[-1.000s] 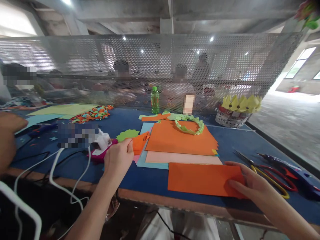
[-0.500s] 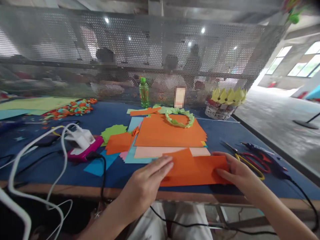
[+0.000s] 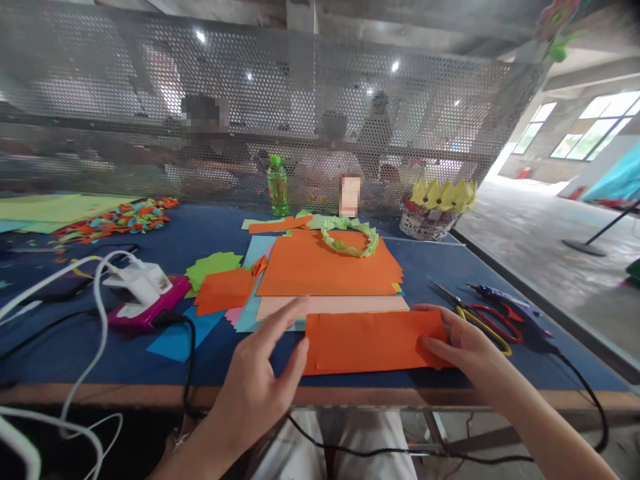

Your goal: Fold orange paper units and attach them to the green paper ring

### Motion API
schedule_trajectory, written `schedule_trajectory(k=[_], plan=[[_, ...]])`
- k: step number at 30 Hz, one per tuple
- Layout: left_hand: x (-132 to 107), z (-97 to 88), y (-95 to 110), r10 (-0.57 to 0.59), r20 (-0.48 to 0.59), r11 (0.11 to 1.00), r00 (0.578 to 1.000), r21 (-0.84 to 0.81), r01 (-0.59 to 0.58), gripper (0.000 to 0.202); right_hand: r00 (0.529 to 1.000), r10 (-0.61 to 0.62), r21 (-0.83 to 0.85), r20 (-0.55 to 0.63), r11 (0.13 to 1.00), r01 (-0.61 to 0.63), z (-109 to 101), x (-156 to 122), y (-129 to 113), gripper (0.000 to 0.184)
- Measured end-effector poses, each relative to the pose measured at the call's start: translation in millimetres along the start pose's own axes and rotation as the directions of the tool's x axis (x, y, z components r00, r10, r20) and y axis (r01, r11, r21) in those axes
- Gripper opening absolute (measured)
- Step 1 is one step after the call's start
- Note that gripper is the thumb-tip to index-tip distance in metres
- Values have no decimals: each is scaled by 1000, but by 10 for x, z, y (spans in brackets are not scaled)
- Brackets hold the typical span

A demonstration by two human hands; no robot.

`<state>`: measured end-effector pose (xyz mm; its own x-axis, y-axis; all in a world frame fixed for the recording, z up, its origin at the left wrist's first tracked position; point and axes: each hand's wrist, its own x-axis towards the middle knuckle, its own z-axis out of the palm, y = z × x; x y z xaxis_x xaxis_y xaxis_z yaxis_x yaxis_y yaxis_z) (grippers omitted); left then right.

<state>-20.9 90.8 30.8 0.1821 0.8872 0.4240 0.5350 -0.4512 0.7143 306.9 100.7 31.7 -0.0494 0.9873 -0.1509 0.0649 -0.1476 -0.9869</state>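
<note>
A folded strip of orange paper (image 3: 373, 341) lies near the table's front edge, its layers slightly offset at the left end. My right hand (image 3: 460, 340) grips its right end, thumb on top and fingers behind. At the left end, my left hand (image 3: 270, 357) is open, thumb and fingers apart; whether the thumb tip touches the paper I cannot tell. Just beyond lies a stack of orange sheets (image 3: 305, 270) over a pale pink sheet (image 3: 330, 304). A light green ring of folded paper (image 3: 373, 245) rests on that stack.
Scissors (image 3: 483, 323) and a glue gun (image 3: 520, 310) lie at right. A magenta power strip (image 3: 150, 307) with chargers and cables occupies the left. Farther back stand a green bottle (image 3: 277, 187) and a basket (image 3: 427, 223) of yellow folded paper, before a perforated screen (image 3: 290, 100).
The raised left flap of orange paper now lies flat over the strip. My left hand has let go of it and moved left, fingers spreading. My right hand keeps its grip.
</note>
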Motion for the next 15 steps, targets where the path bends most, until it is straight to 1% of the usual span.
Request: schedule_trajectory(k=[1, 2, 3, 4, 5, 6, 7, 8, 9, 10, 11, 13, 15], plan=[[18, -4, 4, -133, -41, 983, 990, -131, 127, 50, 1000, -1, -12, -14, 1000, 0, 12, -13, -19, 63], [36, -7, 13, -258, -28, 933, 966, -266, 242, 50, 1000, -1, -22, -25, 1000, 0, 22, -27, -36, 64], [51, -9, 29, -355, 36, 854, 934, -395, 339, 51, 999, 0, -27, -32, 1000, -1, 31, -40, -52, 65], [64, -11, 54, -414, 139, 749, 900, -509, 423, 52, 1000, 4, -29, -30, 1000, -4, 38, -52, -64, 66], [72, -11, 87, -429, 253, 628, 867, -606, 488, 52, 1000, 8, -31, -20, 999, -9, 44, -62, -73, 67], [76, -9, 125, -413, 363, 501, 835, -675, 541, 52, 1000, 12, -34, -9, 999, -12, 50, -71, -78, 67], [76, -3, 164, -368, 454, 379, 812, -724, 577, 50, 1000, 13, -38, 0, 999, -13, 58, -77, -79, 68], [73, 5, 201, -320, 521, 274, 791, -749, 604, 49, 1000, 11, -46, 3, 999, -11, 67, -81, -78, 70], [67, 18, 232, -287, 567, 190, 772, -756, 626, 47, 1000, 6, -61, -3, 998, -7, 80, -84, -76, 71], [59, 33, 256, -282, 596, 131, 752, -753, 645, 46, 1000, -1, -78, -17, 997, 0, 96, -87, -74, 73], [50, 50, 272, -300, 610, 90, 733, -747, 659, 45, 999, -10, -90, -33, 996, 7, 115, -90, -75, 75], [28, 85, 284, -343, 616, 40, 709, -745, 666, 44, 999, -25, -99, -47, 995, 20, 157, -100, -87, 76], [6, 115, 282, -356, 615, 12, 703, -750, 662, 43, 998, -38, -91, -48, 995, 33, 198, -117, -118, 74]])
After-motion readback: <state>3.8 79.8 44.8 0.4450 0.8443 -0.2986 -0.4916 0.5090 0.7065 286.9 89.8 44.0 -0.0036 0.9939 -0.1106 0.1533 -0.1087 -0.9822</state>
